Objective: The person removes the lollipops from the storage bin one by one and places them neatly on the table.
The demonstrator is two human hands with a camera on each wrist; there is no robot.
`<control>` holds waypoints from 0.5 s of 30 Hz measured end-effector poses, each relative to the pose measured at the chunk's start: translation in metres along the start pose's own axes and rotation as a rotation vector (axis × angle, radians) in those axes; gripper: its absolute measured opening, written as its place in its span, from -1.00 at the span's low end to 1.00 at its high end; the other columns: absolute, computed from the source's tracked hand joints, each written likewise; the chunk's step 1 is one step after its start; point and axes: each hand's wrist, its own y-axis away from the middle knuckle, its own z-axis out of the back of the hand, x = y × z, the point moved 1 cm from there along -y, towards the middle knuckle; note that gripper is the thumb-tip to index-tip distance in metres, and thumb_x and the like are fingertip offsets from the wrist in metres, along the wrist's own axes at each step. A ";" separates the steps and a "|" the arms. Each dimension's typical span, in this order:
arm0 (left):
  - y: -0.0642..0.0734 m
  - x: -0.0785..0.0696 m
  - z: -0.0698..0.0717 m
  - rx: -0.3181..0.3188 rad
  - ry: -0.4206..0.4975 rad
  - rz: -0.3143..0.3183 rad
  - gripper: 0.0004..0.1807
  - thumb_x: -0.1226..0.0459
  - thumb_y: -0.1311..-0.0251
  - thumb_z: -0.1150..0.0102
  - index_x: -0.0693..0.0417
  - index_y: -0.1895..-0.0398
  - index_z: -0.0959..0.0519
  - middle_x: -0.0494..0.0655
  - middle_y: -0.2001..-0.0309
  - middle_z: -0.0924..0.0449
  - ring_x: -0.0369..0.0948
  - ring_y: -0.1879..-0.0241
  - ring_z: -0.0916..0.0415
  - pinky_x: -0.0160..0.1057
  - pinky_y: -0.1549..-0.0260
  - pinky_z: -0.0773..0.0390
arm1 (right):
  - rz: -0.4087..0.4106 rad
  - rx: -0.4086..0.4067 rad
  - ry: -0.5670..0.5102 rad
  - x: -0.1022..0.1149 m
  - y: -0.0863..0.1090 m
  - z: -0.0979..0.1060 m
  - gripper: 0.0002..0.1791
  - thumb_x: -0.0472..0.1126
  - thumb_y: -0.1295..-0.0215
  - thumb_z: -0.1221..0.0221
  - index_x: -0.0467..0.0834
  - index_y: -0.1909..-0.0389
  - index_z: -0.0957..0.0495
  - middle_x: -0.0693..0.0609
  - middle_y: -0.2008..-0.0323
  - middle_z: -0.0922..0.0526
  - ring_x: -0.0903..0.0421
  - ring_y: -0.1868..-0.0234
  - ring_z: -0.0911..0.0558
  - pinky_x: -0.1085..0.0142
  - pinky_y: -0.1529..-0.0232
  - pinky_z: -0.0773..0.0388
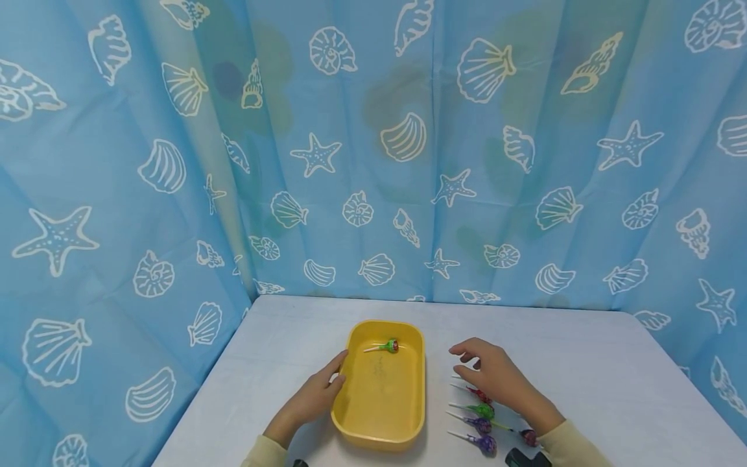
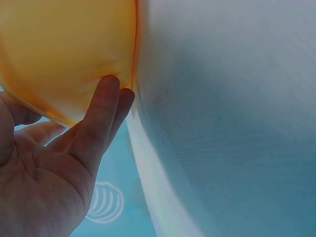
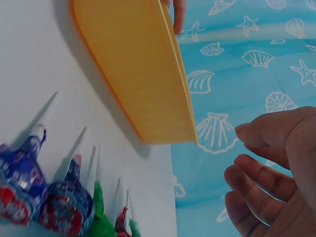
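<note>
My left hand (image 1: pixel 315 395) grips the left side of a yellow plastic tray (image 1: pixel 379 440), its fingers along the outer wall and the thumb at the rim. One lollipop (image 1: pixel 391 346) with a green and red wrapper lies inside, near the tray's far end. To the right of the tray, my right hand (image 1: pixel 496 371) hovers with loosely bent fingers and nothing between them. Below it on the table is a column of lollipops, sticks mostly pointing left: a red one (image 1: pixel 480 394), a green one (image 1: pixel 483 410) and purple ones (image 3: pixel 24 182) among them. The hand partly hides the farthest.
A white cloth covers the table (image 1: pixel 280 337). Behind it and to the left hangs a blue curtain (image 1: pixel 362 168) printed with shells and starfish. A dark object (image 1: pixel 527 458) shows beside the right sleeve at the near edge of the head view.
</note>
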 end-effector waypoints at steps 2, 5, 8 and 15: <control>0.000 0.000 0.000 0.001 -0.003 0.004 -0.41 0.23 -0.58 0.12 0.12 -0.59 -0.14 0.20 -0.51 -0.20 0.19 -0.47 -0.16 0.29 -0.40 -0.17 | -0.005 0.004 -0.007 0.002 -0.003 -0.002 -0.69 -0.28 -0.24 -0.38 -0.08 0.00 -0.67 0.12 0.10 -0.69 0.10 0.10 -0.67 0.11 0.04 -0.71; 0.000 -0.001 0.000 0.004 -0.002 0.009 -0.41 0.22 -0.58 0.12 0.10 -0.60 -0.14 0.18 -0.52 -0.20 0.18 -0.47 -0.16 0.29 -0.39 -0.18 | 0.000 0.005 -0.012 0.004 -0.008 -0.006 -0.69 -0.26 -0.25 -0.38 -0.07 -0.01 -0.67 0.11 0.10 -0.69 0.08 0.10 -0.67 0.10 0.04 -0.71; 0.000 0.000 0.001 0.001 -0.003 0.007 -0.41 0.23 -0.58 0.12 0.09 -0.60 -0.13 0.18 -0.51 -0.21 0.19 -0.47 -0.16 0.29 -0.39 -0.18 | 0.029 -0.003 -0.009 0.005 -0.013 -0.009 -0.69 -0.26 -0.25 -0.38 -0.07 -0.02 -0.67 0.10 0.09 -0.70 0.09 0.10 -0.67 0.11 0.05 -0.71; -0.001 0.004 0.000 -0.003 -0.005 -0.002 -0.40 0.23 -0.58 0.13 0.09 -0.61 -0.12 0.19 -0.51 -0.22 0.18 -0.47 -0.16 0.28 -0.40 -0.17 | 0.076 -0.006 -0.040 0.011 -0.022 -0.015 -0.70 -0.29 -0.26 -0.37 -0.12 -0.02 -0.67 0.04 0.05 -0.69 0.06 0.10 -0.68 0.08 0.04 -0.71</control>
